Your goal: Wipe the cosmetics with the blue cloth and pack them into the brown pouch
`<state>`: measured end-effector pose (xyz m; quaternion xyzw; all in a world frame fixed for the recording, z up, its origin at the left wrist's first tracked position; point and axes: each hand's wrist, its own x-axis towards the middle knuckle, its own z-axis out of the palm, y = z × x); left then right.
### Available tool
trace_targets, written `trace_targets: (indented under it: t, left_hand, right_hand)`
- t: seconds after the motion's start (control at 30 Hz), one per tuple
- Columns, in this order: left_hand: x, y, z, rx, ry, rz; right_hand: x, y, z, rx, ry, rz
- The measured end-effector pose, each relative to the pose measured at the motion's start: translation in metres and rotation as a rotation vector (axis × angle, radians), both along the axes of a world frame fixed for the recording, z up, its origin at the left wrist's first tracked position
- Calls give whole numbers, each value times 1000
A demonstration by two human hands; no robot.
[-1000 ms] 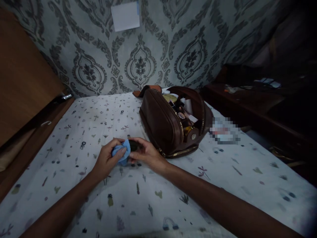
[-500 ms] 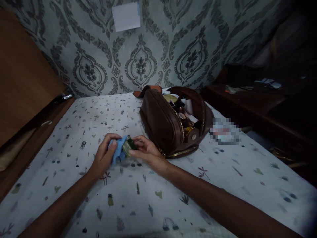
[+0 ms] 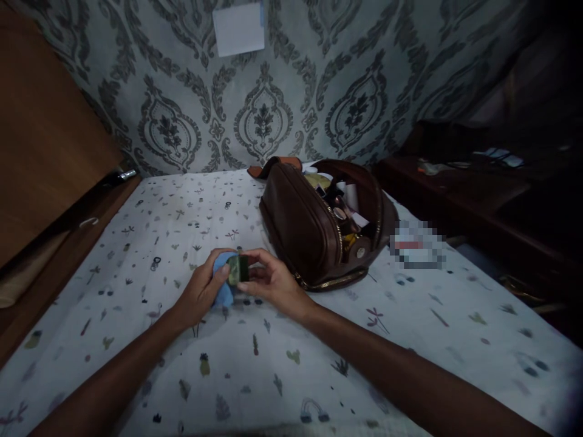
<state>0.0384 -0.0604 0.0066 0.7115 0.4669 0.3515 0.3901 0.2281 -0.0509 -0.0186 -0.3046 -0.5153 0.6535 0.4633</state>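
Observation:
Between my two hands is a small green box-shaped item (image 3: 238,271), dark on its right side; its exact kind I cannot make out. My left hand (image 3: 204,284) is closed around a blue cloth (image 3: 223,294), which presses against the item's left side, with the thumb over the front. My right hand (image 3: 273,280) pinches the item's right end between thumb and fingers. Just beyond my right hand, a brown leather bag (image 3: 298,218) lies unzipped, with several cosmetic items (image 3: 348,203) visible inside.
A bed or table covered by a white printed sheet (image 3: 255,376) lies under everything. A wooden panel (image 3: 50,133) rises at the left. Patterned wallpaper with a white paper (image 3: 239,30) is behind. To the right stand a blurred-out packet (image 3: 418,244) and a dark wooden ledge (image 3: 460,194).
The green item has turned more upright, and its face now shows squarely. My left hand has shifted slightly right with the cloth. The bag appears unmoved apart from a small view shift.

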Motion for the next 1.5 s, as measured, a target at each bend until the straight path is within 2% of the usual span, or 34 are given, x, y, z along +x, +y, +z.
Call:
trace_targets:
  t: [0.2, 0.37, 0.47, 0.7, 0.8, 0.87, 0.97, 1.13, 1.23, 1.33, 1.5]
  left_hand:
    - [2, -1, 2, -12, -73, -2]
    - [-1, -1, 0, 82, -10, -14]
    - [-3, -1, -1, 222, 35, -31]
    - [-2, -1, -6, 672, 243, -113]
    - [-1, -2, -9, 786, 355, -151]
    - [-1, -4, -11, 779, 370, -140]
    - [-2, -4, -11, 653, 327, -99]
    - [-2, -1, -6, 384, 152, -37]
    - [-2, 1, -5, 277, 96, -38]
    - [-1, 1, -6, 287, 98, -43]
    - [-5, -1, -16, 423, 231, -58]
  right_hand:
    - [-1, 1, 1, -23, -31, -25]
    - [1, 1, 6, -90, -59, 1]
    - [1, 1, 7, -115, -50, 12]
    - [1, 0, 7, -141, -59, 31]
    - [2, 0, 7, -192, -17, 51]
    - [2, 0, 7, -209, -5, 85]
    - [1, -2, 7, -191, 3, 102]
    - [0, -6, 11, -98, 31, 19]
    - [3, -6, 14, -52, 3, -7]
    - [5, -4, 15, -57, -11, 11]
    - [2, -1, 8, -107, -11, 37]
